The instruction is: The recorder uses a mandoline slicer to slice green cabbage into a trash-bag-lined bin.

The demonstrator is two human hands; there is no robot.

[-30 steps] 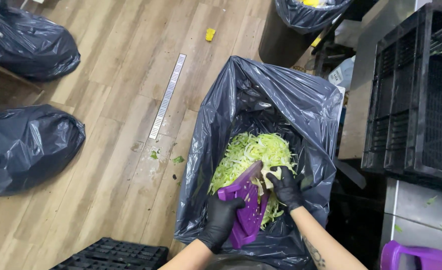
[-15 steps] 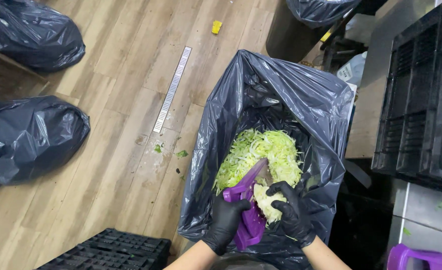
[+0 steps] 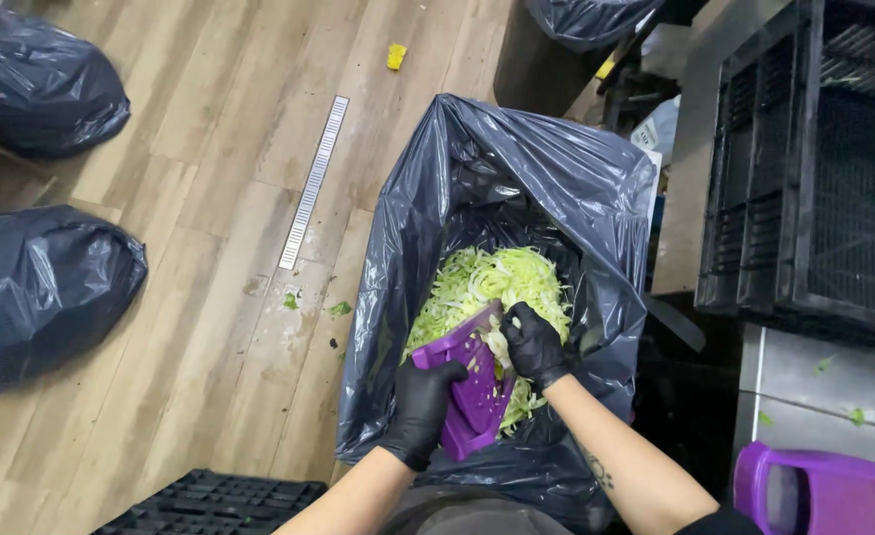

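Several black plastic bags serve as packaging; no labels, signs or screens show. The open black bag stands in the middle of the frame, its glossy mouth spread wide and pale green shreds heaped inside. A tied, rounded black bag lies at the left edge on the wooden floor, and another full black bag sits in the upper left corner. A fourth black bag lines a dark bin at the top, right of centre.
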